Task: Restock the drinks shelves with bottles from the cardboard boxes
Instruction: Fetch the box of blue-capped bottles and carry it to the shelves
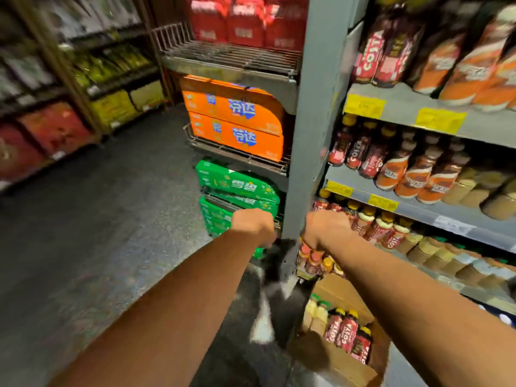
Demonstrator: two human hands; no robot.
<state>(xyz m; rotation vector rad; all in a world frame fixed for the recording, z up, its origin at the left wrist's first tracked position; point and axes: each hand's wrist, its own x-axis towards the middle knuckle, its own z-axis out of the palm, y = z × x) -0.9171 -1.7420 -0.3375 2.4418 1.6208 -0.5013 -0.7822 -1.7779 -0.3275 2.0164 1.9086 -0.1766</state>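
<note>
An open cardboard box [339, 296] sits on the floor at the foot of the drinks shelves [435, 210] and holds several red-labelled coffee bottles [347, 335] and pale bottles. Both my arms reach forward. My right hand [326, 227] is at the front of a lower shelf, against a row of red-labelled bottles [377, 227]; its fingers are hidden behind its back. My left hand [252, 226] hangs bent at the wrist to the left of the grey shelf post [310, 135], fingers turned down and out of sight. A blurred dark thing [275, 254] shows just under it.
An end rack [237, 152] left of the post carries orange, green and red drink cartons. More shelving lines the far left across a dark floor aisle [111, 233]. A black-and-white blur [265, 311] lies on the floor beside the box.
</note>
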